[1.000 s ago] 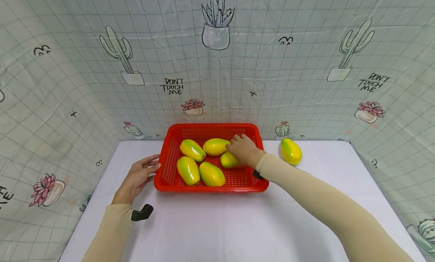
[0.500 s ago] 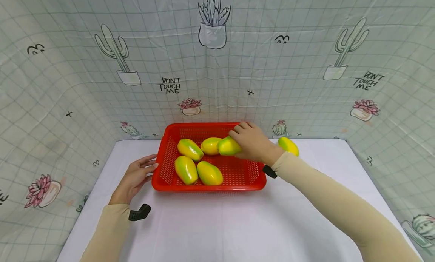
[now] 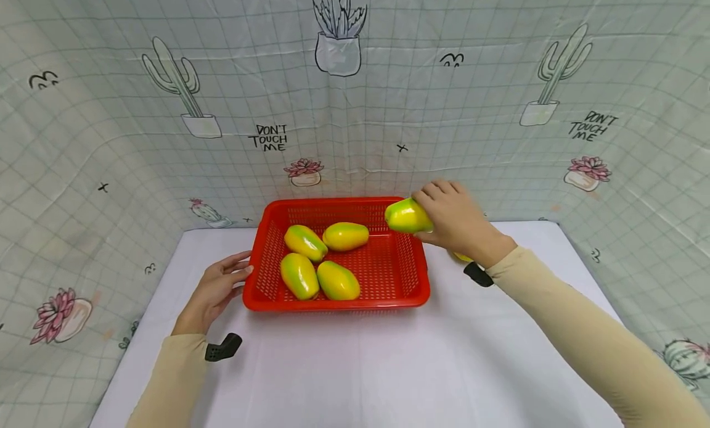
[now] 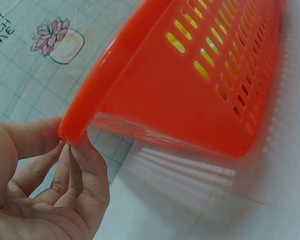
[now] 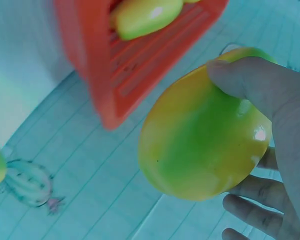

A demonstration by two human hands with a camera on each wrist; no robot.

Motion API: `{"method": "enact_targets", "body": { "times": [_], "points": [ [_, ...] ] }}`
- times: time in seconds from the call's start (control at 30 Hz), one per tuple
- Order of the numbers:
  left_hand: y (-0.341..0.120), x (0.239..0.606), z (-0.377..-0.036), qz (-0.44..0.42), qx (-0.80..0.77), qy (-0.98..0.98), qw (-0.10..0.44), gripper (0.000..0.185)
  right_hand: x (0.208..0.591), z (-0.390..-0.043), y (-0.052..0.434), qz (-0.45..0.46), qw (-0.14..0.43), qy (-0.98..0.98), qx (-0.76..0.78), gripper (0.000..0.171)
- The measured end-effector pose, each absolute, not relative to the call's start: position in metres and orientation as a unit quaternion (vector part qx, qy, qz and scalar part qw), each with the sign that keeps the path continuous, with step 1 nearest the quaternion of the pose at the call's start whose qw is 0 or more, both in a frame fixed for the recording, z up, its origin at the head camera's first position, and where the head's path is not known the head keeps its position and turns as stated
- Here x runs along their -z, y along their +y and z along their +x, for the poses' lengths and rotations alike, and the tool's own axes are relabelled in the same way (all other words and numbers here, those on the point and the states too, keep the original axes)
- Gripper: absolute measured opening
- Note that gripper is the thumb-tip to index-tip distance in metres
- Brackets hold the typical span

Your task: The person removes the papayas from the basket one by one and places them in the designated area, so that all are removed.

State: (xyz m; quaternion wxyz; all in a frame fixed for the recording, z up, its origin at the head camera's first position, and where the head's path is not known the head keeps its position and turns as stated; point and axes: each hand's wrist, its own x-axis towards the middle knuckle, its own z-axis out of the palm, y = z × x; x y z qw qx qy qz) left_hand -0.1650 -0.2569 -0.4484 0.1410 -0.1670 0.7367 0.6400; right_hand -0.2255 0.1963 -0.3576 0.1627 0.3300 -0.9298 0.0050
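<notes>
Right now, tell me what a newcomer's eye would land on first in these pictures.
The bright red basket in the middle of the white table stands out first, with four yellow-green mangoes lying inside it. Next comes the right hand, which grips a fifth mango in the air above the basket's far right corner. The left hand touches the basket's left rim with its fingertips.

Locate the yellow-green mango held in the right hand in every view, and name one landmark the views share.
Head view: the glossy yellow-green plastic mango sits right of centre, above the far right corner of the red perforated plastic basket, gripped by the right hand.
Left wrist view: not in it; only the basket's wall and the left hand touching its rim.
Right wrist view: it fills the centre.
Shared landmark: the red basket.
</notes>
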Motion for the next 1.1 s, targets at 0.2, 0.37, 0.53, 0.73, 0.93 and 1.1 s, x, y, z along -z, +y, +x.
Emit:
{"method": "enact_targets", "body": {
  "times": [0.2, 0.37, 0.53, 0.73, 0.93, 1.1],
  "points": [
    [-0.258, 0.449, -0.165, -0.167, -0.640, 0.737, 0.142, 0.062, 0.364, -0.222, 0.226, 0.288, 0.164, -0.943, 0.004, 0.068],
    [-0.260, 0.449, -0.163, -0.151, -0.645, 0.736, 0.140, 0.063, 0.372, -0.219, 0.253, 0.244, 0.154, -0.957, 0.017, 0.069],
    [-0.261, 0.450, -0.163, -0.147, -0.649, 0.733, 0.141, 0.063, 0.379, -0.216, 0.276, 0.206, 0.144, -0.968, 0.030, 0.072],
    [-0.261, 0.449, -0.164, -0.149, -0.649, 0.733, 0.142, 0.063, 0.392, -0.217, 0.304, 0.173, 0.154, -0.972, 0.027, 0.071],
    [-0.260, 0.449, -0.163, -0.148, -0.643, 0.738, 0.142, 0.064, 0.406, -0.219, 0.326, 0.139, 0.159, -0.977, 0.015, 0.068],
    [-0.261, 0.450, -0.163, -0.144, -0.647, 0.736, 0.139, 0.064, 0.417, -0.220, 0.335, 0.105, 0.150, -0.983, 0.008, 0.069]
  ]
}}
